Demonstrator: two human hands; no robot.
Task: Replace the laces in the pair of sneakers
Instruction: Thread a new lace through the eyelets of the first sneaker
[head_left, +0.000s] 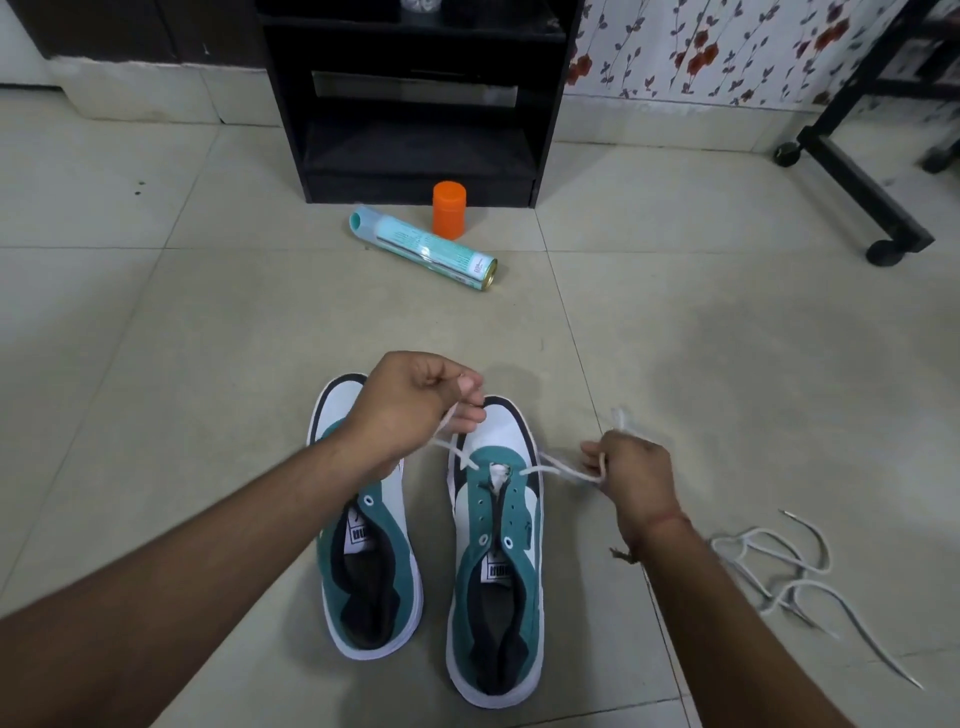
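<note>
- Lacing just begun: white lace (551, 470) through only the front eyelets of the right-hand sneaker (496, 561), low centre of frame; other eyelets bare.
- Left hand (415, 402) pinching one lace end above the toe; right hand (631, 465) gripping the other end, out to the right.
- Next, probably: evening both ends, then crossing to the following eyelets.
- Left-hand sneaker (366, 545) unlaced, just beside.
- Loose lace (779, 566) at lower right.
- Open tile all round; spray can (423, 247), orange jar (450, 209) well apart, upper centre.
</note>
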